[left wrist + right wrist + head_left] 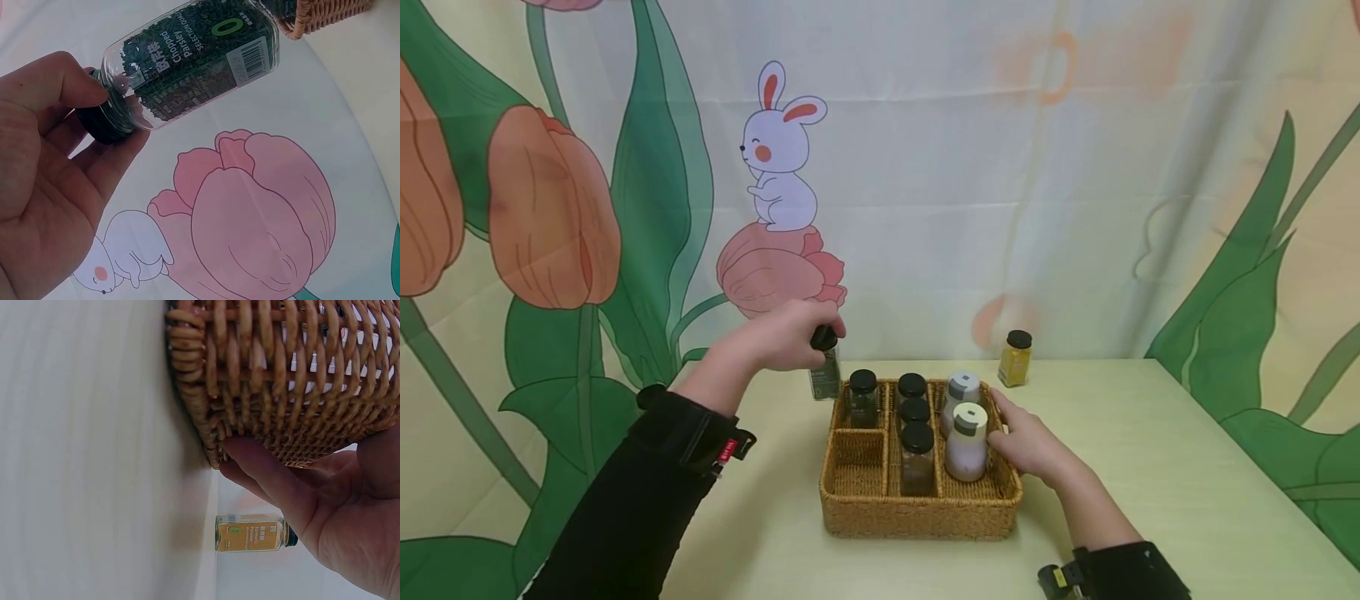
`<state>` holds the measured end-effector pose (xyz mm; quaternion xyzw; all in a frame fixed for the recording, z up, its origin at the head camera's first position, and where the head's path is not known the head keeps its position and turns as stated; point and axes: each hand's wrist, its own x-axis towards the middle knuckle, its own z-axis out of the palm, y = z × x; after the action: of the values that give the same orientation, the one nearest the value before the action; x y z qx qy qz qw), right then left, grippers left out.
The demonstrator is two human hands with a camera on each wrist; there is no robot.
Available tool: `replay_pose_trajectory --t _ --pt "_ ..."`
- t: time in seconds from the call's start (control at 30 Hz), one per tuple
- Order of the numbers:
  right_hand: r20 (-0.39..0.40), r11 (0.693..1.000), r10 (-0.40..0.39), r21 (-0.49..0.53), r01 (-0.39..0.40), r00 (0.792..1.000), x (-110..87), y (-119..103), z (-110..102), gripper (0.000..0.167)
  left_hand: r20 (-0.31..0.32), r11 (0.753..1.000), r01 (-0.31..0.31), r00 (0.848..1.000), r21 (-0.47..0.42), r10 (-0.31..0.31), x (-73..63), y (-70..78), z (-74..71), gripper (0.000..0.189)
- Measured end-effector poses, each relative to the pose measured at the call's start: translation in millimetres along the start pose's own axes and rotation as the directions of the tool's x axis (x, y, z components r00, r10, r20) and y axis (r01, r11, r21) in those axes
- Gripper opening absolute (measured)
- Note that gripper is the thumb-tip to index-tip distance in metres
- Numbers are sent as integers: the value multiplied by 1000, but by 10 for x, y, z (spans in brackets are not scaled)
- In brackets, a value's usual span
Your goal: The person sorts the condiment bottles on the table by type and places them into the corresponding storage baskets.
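My left hand pinches the black lid of a glass spice jar just beyond the back left corner of the basket. In the left wrist view the label on this parsley jar reads "Chopped Parsley", and dark green flakes show through the glass. My right hand grips the right side wall of a woven wicker basket, its thumb at the rim. From the right wrist, fingers press against the outer weave. Whether the parsley jar touches the table cannot be told.
Inside the basket stand a black-lidded jar at back left, a row of black-lidded jars in the middle, and two white-capped shakers at right. A yellow turmeric jar stands behind on the table, near a printed curtain.
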<state>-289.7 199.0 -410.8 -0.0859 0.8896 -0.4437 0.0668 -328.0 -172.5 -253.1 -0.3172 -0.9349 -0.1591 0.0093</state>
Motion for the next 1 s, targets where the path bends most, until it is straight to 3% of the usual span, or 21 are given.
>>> replay_pose_trajectory --t 0.53,1.0 --pt "-5 1000 6 -12 -7 1000 -41 57 -51 85 21 995 -93 995 30 93 154 163 113 35" --pt "2 1000 5 17 -5 1000 2 36 -16 87 16 995 -100 995 30 100 135 188 150 35"
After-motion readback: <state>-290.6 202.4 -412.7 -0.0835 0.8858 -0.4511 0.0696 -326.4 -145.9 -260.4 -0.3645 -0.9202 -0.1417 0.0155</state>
